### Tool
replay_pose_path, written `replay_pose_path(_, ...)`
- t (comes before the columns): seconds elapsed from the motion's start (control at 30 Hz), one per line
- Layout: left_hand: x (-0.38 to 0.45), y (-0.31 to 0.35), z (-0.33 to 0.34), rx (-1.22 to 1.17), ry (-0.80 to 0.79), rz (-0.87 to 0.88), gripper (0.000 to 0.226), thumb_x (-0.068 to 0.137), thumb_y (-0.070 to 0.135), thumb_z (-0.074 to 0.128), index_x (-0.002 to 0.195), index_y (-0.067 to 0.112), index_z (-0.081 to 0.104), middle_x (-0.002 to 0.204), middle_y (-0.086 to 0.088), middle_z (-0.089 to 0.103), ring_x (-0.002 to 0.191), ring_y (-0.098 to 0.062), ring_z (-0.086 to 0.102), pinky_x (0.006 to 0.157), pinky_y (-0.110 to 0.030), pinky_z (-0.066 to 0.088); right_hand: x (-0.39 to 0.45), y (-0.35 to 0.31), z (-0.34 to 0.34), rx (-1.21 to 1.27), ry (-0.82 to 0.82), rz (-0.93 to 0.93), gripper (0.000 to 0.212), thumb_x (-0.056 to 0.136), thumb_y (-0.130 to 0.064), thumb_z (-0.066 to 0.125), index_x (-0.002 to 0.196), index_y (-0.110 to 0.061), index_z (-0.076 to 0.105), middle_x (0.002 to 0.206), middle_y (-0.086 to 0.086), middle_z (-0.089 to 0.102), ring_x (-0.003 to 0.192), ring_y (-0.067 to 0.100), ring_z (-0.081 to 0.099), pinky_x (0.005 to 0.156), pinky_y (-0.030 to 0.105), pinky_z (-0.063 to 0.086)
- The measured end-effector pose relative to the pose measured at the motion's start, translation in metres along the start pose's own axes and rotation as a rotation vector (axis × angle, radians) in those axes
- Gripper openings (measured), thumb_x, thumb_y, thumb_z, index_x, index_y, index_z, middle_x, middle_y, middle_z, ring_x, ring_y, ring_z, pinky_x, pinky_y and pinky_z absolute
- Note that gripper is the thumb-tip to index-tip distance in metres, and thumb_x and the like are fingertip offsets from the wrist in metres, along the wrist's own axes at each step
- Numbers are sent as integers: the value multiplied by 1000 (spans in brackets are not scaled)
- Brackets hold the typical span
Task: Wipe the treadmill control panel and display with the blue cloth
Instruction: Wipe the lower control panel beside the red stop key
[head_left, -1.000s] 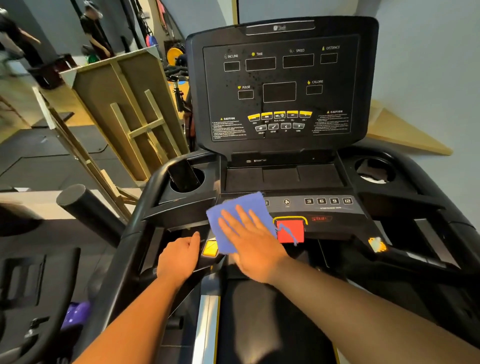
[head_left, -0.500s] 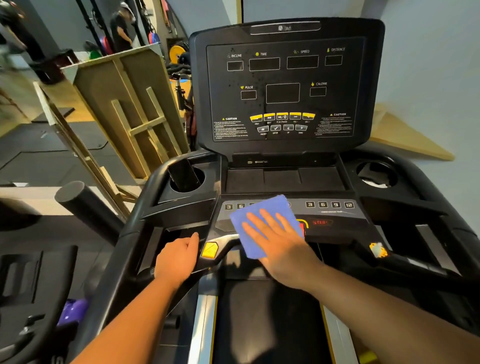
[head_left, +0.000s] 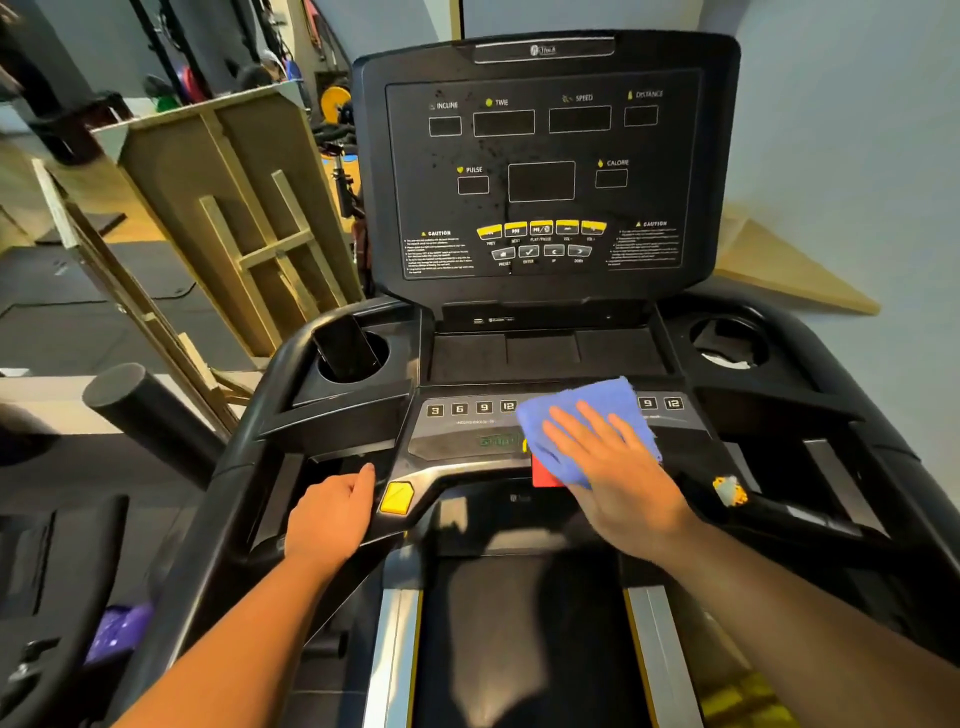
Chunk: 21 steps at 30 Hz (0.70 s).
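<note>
Blue cloth now swept to the right half of the control panel.

Taking the red stop button (head_left: 545, 475) as the landmark: well to its left, the left hand (head_left: 330, 517) curls loosely over the black side handle (head_left: 270, 467), thumb up beside a yellow pad (head_left: 397, 498), much where it was half a second ago. Up and left of the button, the number keys 3, 6, 9, 12 (head_left: 471, 408) lie uncovered, all four now showing. The blue cloth (head_left: 582, 415) lies spread on the control panel (head_left: 467, 441), its lower edge overlapping the button's top, having slid rightward since a second ago. The right hand (head_left: 618, 467) presses it flat, fingers spread, palm down, not pinching. Above stands the dark display (head_left: 543, 176), apparently speckled with droplets, untouched by the cloth.
</note>
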<state>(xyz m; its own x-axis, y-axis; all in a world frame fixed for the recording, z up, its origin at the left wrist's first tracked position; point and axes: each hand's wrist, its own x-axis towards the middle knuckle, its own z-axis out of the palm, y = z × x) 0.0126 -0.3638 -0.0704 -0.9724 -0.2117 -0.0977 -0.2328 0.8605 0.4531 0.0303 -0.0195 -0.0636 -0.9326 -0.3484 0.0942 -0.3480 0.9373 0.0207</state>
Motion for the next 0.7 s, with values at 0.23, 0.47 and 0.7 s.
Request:
replay_pose_path(0.23, 1, -1, 3, -7, 1, -4, 64, 108, 45, 30, 71, 8, 67, 69, -8, 69, 70, -22, 67, 70, -36, 46, 8, -28, 6, 111, 110, -24, 61, 95, -35, 35, 154, -22, 38, 162, -2, 34, 151, 32, 26, 120, 52, 21)
replay_pose_path(0.47, 1, -1, 3, 23, 3, 3, 59, 108, 46, 30, 82, 14, 73, 83, -7, 69, 78, -23, 61, 79, -39, 43, -6, 58, 1, -27, 87, 176, 73, 93, -33, 61, 154, -22, 21, 161, 2, 36, 149, 30, 31, 115, 51, 31)
replay_pose_path(0.7, 2, -1, 4, 19, 8, 12, 61, 109, 46, 30, 73, 15, 69, 73, -3, 67, 70, -17, 61, 77, -38, 45, -64, 39, 13, 41, 266, 471, 62, 92, -23, 48, 151, -5, 41, 156, 21, 40, 145, 47, 32, 112, 63, 34)
